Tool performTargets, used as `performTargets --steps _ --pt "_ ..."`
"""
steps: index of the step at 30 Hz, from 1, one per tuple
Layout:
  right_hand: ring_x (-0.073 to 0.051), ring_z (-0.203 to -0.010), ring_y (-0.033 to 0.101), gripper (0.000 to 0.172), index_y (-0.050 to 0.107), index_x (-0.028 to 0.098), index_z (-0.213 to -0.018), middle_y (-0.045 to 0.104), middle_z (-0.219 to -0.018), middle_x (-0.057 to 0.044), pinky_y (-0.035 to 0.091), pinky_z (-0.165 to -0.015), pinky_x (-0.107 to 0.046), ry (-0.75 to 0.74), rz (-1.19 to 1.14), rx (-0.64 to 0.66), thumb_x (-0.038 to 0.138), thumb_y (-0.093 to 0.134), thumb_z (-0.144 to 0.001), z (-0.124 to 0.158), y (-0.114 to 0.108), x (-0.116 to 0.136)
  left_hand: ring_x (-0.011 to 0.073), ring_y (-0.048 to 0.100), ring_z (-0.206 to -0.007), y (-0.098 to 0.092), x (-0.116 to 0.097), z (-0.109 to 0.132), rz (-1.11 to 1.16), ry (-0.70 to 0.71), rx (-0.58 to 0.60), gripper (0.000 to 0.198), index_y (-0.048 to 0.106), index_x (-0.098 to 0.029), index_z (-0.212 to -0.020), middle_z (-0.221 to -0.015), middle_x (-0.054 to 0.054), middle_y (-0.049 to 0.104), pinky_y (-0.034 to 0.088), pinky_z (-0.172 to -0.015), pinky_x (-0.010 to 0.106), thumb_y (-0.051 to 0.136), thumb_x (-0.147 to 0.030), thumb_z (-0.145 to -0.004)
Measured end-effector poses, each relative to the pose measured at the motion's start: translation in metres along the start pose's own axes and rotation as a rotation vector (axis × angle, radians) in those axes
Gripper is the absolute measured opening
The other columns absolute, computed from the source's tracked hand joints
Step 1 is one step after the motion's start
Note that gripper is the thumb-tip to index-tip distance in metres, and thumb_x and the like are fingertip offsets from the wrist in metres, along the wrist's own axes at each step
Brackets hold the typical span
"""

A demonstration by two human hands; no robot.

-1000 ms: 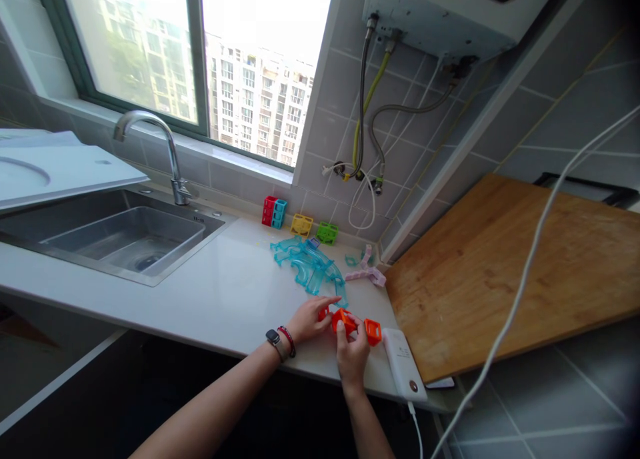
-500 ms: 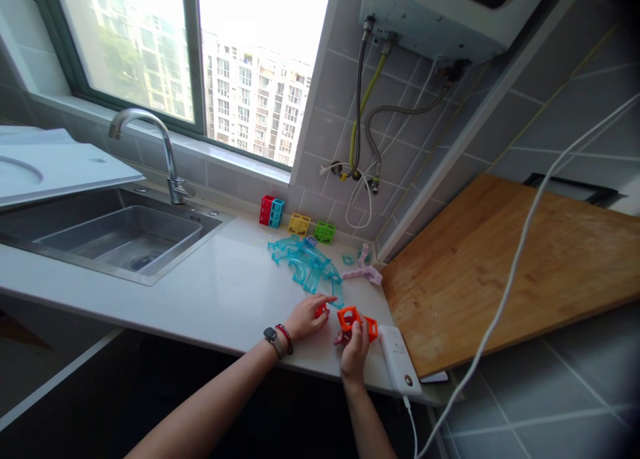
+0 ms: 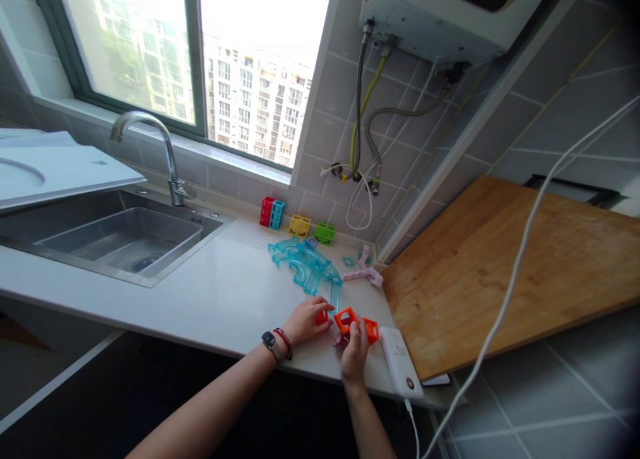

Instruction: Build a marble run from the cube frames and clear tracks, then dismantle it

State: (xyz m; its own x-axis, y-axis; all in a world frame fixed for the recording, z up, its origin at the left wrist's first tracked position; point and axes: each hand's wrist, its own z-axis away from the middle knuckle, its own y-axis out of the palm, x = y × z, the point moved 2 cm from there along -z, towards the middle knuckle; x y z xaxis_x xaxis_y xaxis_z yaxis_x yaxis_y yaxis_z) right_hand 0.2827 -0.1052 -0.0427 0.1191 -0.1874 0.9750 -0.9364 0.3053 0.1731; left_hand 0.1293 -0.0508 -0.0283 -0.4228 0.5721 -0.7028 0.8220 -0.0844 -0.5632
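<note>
My left hand [image 3: 307, 319], with a watch and a red bracelet at the wrist, has its fingers closed round a small red-orange plastic block [image 3: 322, 317], mostly covered by the fingers. Close by on the right, my right hand [image 3: 354, 352] grips an orange open-frame toy block [image 3: 346, 320] with a round hole in its face. Another orange block [image 3: 371, 330] shows just behind those fingers; whether the two are joined I cannot tell. Beyond both hands lies a pile of clear blue track pieces [image 3: 313, 272], its nearest piece almost at the left fingertips.
Red and light-blue blocks [image 3: 272, 213], a yellow block [image 3: 299, 225] and a green block [image 3: 325, 233] stand along the wall. Pink pieces [image 3: 367, 275] lie at the corner. A white power bank [image 3: 401, 362] with a cable and a leaning wooden board [image 3: 520, 272] flank the right side; a sink [image 3: 120, 239] is left.
The left fingers have curled in round the red-orange block, where the index finger was stretched out before. The orange block in my right hand has tilted and shifted slightly left, nearer my left hand.
</note>
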Motion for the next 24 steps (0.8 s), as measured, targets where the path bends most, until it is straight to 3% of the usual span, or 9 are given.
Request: performTargets --steps 6,10,15,17,20,24 --pt "-0.013 -0.049 0.052 0.039 0.057 0.018 -0.110 0.052 -0.056 0.007 0.044 -0.050 -0.024 -0.001 0.001 -0.010 0.052 0.048 -0.094 0.000 0.000 0.000 0.0229 0.064 -0.098 0.001 0.001 0.000 -0.001 0.008 0.001 0.028 0.071 -0.023 -0.110 -0.108 0.008 0.066 0.053 -0.091 0.035 0.064 -0.025 -0.083" --pt "-0.013 -0.052 0.054 0.042 0.058 0.018 -0.112 0.057 -0.065 0.004 0.046 -0.050 -0.024 -0.002 0.027 -0.027 0.053 0.047 -0.094 -0.001 -0.001 -0.001 0.0222 0.065 -0.098 -0.010 -0.003 0.001 0.079 -0.024 -0.020 0.025 0.071 -0.022 -0.108 -0.109 0.009 0.066 0.052 -0.092 0.035 0.064 -0.034 -0.087" --pt "-0.015 -0.056 0.057 0.043 0.060 0.017 -0.112 0.063 -0.073 0.000 0.050 -0.054 -0.028 -0.003 0.017 -0.042 0.053 0.049 -0.092 -0.002 -0.006 -0.007 0.0213 0.067 -0.095 -0.049 0.002 0.009 0.204 -0.172 -0.160 0.034 0.069 -0.021 -0.110 -0.105 0.009 0.069 0.053 -0.087 0.035 0.056 -0.049 -0.094" --pt "-0.016 -0.057 0.059 0.043 0.061 0.016 -0.111 0.063 -0.072 -0.001 0.052 -0.055 -0.030 0.000 0.018 -0.069 0.053 0.051 -0.091 -0.003 -0.010 -0.012 0.0186 0.069 -0.080 -0.067 0.012 0.018 0.281 -0.283 -0.199 0.041 0.066 -0.020 -0.114 -0.104 0.008 0.070 0.055 -0.073 0.032 0.051 -0.053 -0.095" --pt "-0.017 -0.059 0.061 0.045 0.061 0.017 -0.112 0.065 -0.071 -0.001 0.053 -0.057 -0.031 0.026 0.029 -0.062 0.055 0.053 -0.090 -0.004 -0.013 -0.019 0.0115 0.063 -0.053 -0.089 0.031 0.036 0.386 -0.449 -0.275 0.048 0.063 -0.018 -0.116 -0.102 0.008 0.070 0.049 -0.050 0.025 0.047 -0.058 -0.095" --pt "-0.018 -0.059 0.061 0.046 0.063 0.017 -0.113 0.067 -0.072 -0.001 0.052 -0.056 -0.031 0.040 0.053 -0.024 0.057 0.051 -0.091 -0.002 -0.011 -0.016 0.0102 0.057 -0.047 -0.105 0.050 0.057 0.480 -0.531 -0.397 0.051 0.064 -0.014 -0.107 -0.075 0.004 0.067 0.042 -0.045 0.021 0.051 -0.061 -0.091"
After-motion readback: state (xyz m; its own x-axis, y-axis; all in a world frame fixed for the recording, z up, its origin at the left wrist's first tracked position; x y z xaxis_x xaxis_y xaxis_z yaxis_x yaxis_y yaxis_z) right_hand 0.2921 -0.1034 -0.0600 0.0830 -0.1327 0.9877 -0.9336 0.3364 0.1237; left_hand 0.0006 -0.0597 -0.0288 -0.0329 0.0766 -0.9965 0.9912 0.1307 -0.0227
